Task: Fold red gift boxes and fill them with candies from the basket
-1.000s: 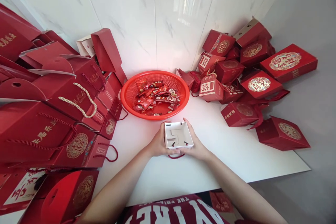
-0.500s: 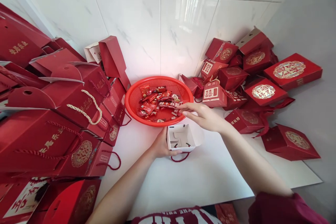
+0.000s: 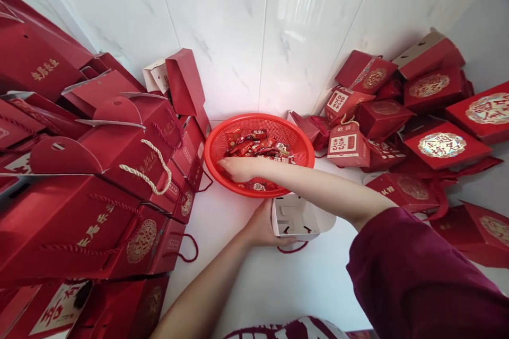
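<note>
My left hand [image 3: 262, 228] grips a small open gift box [image 3: 298, 217] by its left side, thumb along the near edge. The box shows a white inside with nothing lying in it, and a dark red cord handle [image 3: 294, 249] hangs at its front. Just behind it stands a red plastic mesh basket [image 3: 304, 148] with several wrapped candies [image 3: 243, 146] in red packets. My right hand [image 3: 236, 168] is down inside the basket at its left part, fingers curled among the candies. Its fingertips are partly hidden, so what they pinch cannot be seen.
Red gift boxes with rope handles [image 3: 155, 167] are stacked along the left side. More red boxes [image 3: 350, 145] are heaped on the right. A white tiled wall [image 3: 222, 37] rises behind the basket, and the white tabletop [image 3: 222, 228] shows in front.
My right hand has moved left from above the basket's right rim down into the candies, its fingers curling. My left hand still holds the box. The whole view has shifted slightly.
</note>
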Demonstrator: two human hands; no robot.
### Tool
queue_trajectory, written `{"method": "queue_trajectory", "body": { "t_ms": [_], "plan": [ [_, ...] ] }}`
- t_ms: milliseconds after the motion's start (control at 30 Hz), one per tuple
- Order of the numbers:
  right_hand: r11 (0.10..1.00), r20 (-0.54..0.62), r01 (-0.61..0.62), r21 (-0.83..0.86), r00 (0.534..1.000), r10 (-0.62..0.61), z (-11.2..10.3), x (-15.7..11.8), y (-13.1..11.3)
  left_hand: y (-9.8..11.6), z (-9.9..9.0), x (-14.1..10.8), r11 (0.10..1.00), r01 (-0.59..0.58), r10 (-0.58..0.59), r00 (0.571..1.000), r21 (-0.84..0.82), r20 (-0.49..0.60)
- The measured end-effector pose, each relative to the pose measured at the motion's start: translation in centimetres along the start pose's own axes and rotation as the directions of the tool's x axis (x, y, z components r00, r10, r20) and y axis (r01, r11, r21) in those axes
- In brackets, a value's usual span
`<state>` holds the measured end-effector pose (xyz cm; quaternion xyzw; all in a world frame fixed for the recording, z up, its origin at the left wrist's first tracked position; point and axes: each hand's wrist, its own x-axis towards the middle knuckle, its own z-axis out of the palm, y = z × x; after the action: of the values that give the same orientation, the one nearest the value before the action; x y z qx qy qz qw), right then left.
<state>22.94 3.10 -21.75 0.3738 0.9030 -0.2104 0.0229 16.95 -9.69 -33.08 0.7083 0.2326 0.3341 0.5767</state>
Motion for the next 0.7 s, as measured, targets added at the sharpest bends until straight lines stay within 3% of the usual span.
{"method": "queue_trajectory", "body": {
  "t_ms": [167,300,433,467,500,600,700],
  "plan": [
    [0.998,0.083,-0.034,-0.059,0.996,0.039,1.9,1.4,0.6,0.0,0.0,0.0,0.996,-0.046,0.047,0.999,0.077,-0.012],
    [0.997,0.119,-0.057,-0.056,0.991,0.063,0.9,-0.6,0.9,0.1,-0.2,0.0,0.996,-0.049,0.048,0.999,0.073,0.02],
    [1.0,0.045,-0.004,0.027,0.999,0.003,-1.5,-5.8,1.9,-0.2,-0.4,-0.1,0.999,-0.013,0.011,1.0,0.052,0.028],
    [0.997,-0.019,0.02,0.072,1.0,-0.019,-1.8,-7.7,2.2,-0.3,-0.4,-0.1,0.999,-0.012,0.01,1.0,0.05,0.029],
    [0.971,-0.14,0.075,0.226,0.989,-0.044,-1.9,-9.6,2.4,-0.4,-0.4,-0.1,0.999,-0.014,0.012,1.0,0.05,0.029],
    [0.767,-0.361,0.193,0.612,0.931,0.053,-1.1,-15.4,2.5,-0.4,-0.3,-0.1,1.0,-0.016,0.017,0.999,-0.01,0.045],
    [0.666,-0.418,0.224,0.711,0.897,0.145,0.2,-19.8,1.9,-0.3,-0.1,0.0,0.99,0.017,-0.009,0.998,-0.14,0.058]
  ]
}}
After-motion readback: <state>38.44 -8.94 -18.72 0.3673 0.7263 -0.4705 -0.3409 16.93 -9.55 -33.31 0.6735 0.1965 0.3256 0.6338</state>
